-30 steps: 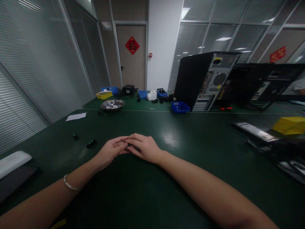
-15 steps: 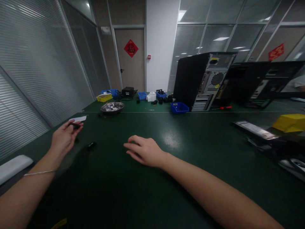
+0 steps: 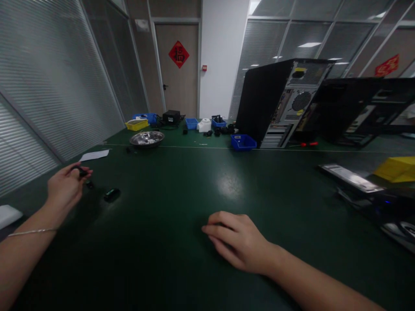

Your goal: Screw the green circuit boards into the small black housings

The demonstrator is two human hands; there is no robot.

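Note:
At the left of the table my left hand (image 3: 66,185) is closed on a small black part (image 3: 81,171), whose kind I cannot make out. Just beneath its fingers lies another small dark piece (image 3: 90,184). A glossy black oblong object (image 3: 112,195) rests on the table to the right of that hand. My right hand (image 3: 240,239) hovers over or rests on the green table (image 3: 168,216) near the middle, fingers slightly curled and apart, holding nothing visible. A white sheet of paper (image 3: 94,155) lies beyond my left hand.
A metal dish (image 3: 147,139) stands behind, with a yellow tray (image 3: 137,125) and blue bins (image 3: 243,142) farther back. A black computer tower (image 3: 266,101) rises at the right rear. A yellow box (image 3: 397,169) sits at the far right.
My right hand has moved right and closer to me. My left hand has shifted left in view, still holding the small black part. The camera view has shifted slightly.

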